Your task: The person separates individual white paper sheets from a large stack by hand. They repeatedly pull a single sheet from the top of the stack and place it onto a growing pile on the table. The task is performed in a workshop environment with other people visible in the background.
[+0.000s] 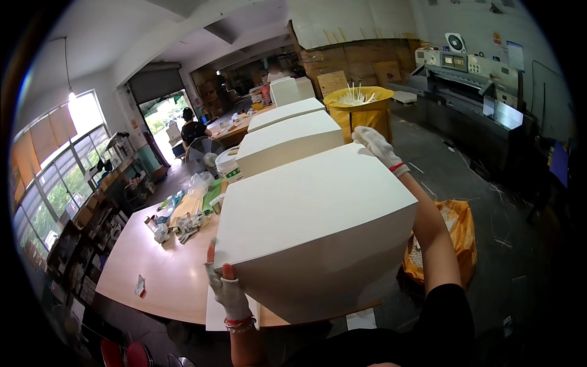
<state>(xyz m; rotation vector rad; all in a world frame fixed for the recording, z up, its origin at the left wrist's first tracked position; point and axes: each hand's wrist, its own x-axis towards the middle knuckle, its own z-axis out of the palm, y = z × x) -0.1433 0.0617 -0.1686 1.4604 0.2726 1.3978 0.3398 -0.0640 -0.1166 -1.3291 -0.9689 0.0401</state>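
Note:
A tall stack of white paper fills the middle of the view, at the near edge of the table. My left hand, in a pale glove with bare fingertips, grips its near left corner. The far right edge of the stack is held by my right hand, in a whitish glove with a red cuff; its fingers are bent over the edge and partly hidden. Behind it stand two more white stacks, a nearer one and a farther one.
Crumpled gloves and plastic wrap lie on the table at left. A white bucket stands beside the stacks. Yellow bags of paper strips, one tall and one low, are at right. A large machine stands behind; a person sits far left.

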